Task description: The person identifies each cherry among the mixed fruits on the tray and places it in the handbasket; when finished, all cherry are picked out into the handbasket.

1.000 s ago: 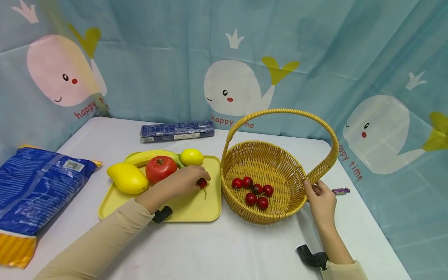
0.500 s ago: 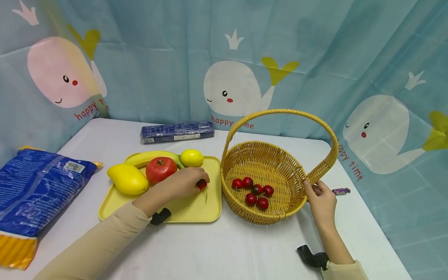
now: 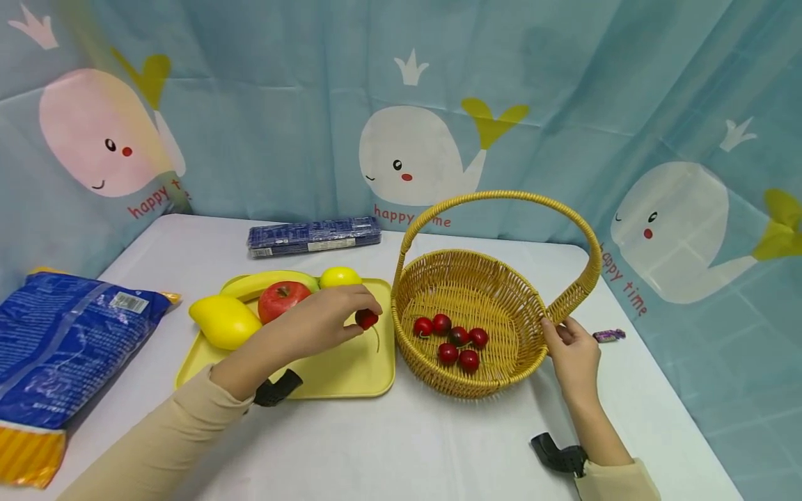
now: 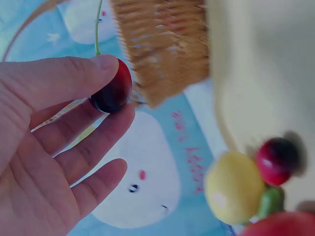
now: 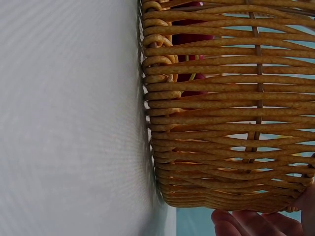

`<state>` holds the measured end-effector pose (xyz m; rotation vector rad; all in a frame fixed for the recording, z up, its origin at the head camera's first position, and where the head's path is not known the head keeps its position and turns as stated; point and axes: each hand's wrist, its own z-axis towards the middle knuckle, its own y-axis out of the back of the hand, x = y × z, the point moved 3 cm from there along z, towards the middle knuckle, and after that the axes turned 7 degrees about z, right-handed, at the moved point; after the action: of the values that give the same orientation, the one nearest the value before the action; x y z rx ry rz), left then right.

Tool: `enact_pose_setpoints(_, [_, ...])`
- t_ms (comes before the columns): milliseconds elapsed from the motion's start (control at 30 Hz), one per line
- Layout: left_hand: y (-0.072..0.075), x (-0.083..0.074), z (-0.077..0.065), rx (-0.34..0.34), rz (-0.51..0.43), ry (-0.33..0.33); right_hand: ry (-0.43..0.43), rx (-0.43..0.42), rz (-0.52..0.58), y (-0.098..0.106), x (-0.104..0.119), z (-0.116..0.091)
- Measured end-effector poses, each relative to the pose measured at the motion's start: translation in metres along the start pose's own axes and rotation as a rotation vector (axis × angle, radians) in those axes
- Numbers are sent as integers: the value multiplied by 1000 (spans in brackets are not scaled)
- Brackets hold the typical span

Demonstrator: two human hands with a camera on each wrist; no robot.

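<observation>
Over the right part of a yellow tray (image 3: 363, 379), my left hand (image 3: 322, 319) pinches a dark red cherry (image 4: 115, 88) between thumb and fingers, its thin stem hanging down in the head view. A second cherry (image 4: 275, 162) lies on the tray beside the lemon (image 3: 340, 276); in the head view my hand hides it. To the right stands a wicker basket (image 3: 495, 299) with a tall handle, several cherries (image 3: 447, 353) on its floor. My right hand (image 3: 575, 355) grips the basket's right rim at the handle's base.
The tray also bears a banana (image 3: 266, 282), a red apple (image 3: 282, 299) and a yellow mango-like fruit (image 3: 225, 322). A blue bag (image 3: 69, 341) lies at left, a long blue pack (image 3: 313, 236) behind. A small purple wrapped candy (image 3: 609, 336) lies right of the basket.
My left hand has lifted the cherry off the tray and moved slightly up and to the right with it. The right hand and the basket stay as they were.
</observation>
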<state>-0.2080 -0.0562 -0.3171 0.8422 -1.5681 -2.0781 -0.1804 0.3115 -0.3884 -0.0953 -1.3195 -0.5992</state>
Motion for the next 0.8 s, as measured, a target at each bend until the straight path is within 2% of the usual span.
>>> enact_pose_setpoints(133, [9,-17,6,-18,-35,-54,-2,0,7,0,0,1])
enact_pose_setpoints(267, [9,-31,16,-16,-49,-94,-8,-1,13,0,-1,1])
enact_pose_setpoints(567, [-7,-52,48,-9,-69,-168,-7,-5,18,-1,-1,2])
enact_pose_setpoints(700, [-17,-56,66,21,-54,-165,-2,-6,7,-1,0,2])
enact_pose_setpoints(800, [-26,-58,79,52,-32,-138,-9,-9,-13,0,0,-1])
